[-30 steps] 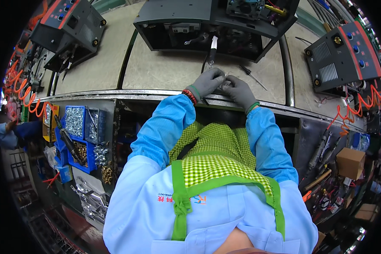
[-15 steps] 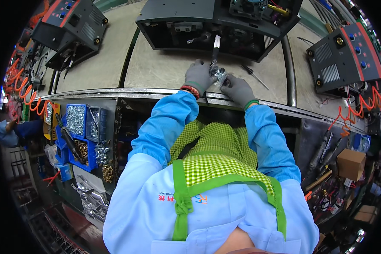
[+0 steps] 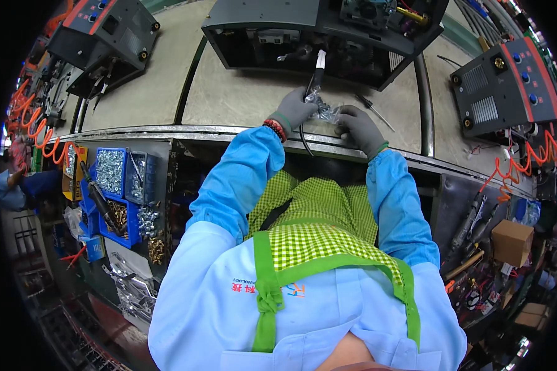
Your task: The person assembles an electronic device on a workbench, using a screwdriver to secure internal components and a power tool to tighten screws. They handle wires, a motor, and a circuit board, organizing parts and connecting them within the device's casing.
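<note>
My left hand, in a grey glove, is closed round a black cable with a white sleeve at its upper end. Crumpled clear plastic wrap clings to the cable by those fingers and stretches to the right. At its other side my right hand, also gloved, has its fingertips pinched on the plastic. The cable reaches up into the open side of a dark grey machine housing. A thinner black tail hangs below my left hand over the bench edge.
Right of my hands a screwdriver lies on the bench. Similar machines stand left and right. Blue bins of screws and a power tool sit lower left. A cardboard box and coiled orange hoses flank the bench.
My right hand has moved right, and the plastic wrap is drawn out between my hands. My left hand has shifted slightly, and more of the cable's tail shows below it.
</note>
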A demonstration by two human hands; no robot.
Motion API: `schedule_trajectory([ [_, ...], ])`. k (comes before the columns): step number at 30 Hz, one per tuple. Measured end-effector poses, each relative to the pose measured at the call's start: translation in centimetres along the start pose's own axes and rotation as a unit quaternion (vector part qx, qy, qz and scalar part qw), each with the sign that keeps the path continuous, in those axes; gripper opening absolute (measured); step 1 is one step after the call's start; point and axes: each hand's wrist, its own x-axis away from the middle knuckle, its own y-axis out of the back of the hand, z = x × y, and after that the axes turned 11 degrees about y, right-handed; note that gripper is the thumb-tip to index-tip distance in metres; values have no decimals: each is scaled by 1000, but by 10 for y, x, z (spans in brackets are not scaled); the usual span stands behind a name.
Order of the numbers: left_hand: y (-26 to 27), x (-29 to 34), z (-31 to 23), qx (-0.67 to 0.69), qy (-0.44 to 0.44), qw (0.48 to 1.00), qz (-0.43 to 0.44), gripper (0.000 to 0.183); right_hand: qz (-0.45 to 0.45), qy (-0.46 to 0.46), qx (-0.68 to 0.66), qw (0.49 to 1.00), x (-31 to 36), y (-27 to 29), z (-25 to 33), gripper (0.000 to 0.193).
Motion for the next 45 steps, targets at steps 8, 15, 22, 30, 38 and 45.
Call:
schedule_trajectory([
  [8, -4, -9, 0, 35, 45, 997, 47, 29, -78, 92, 157, 980, -26, -5, -27, 29],
  [15, -8, -3, -10, 5, 19, 998, 60, 39, -30, 126, 250, 959, -31, -6, -29, 43],
  [22, -1, -3, -23, -33, 35, 992, 119, 33, -5, 109, 253, 961, -37, 1, -27, 37],
  [30, -8, -19, 4, 110, 53, 986, 115, 30, -34, 184, 325, 927, -31, -5, -25, 35],
  [38, -12, -14, -5, -3, 54, 996, 72, 35, -40, 182, 402, 897, -34, -8, -22, 36],
  [45, -13, -12, -14, -91, 23, 994, 51, 37, -3, 189, 460, 868, -36, 0, -19, 32],
])
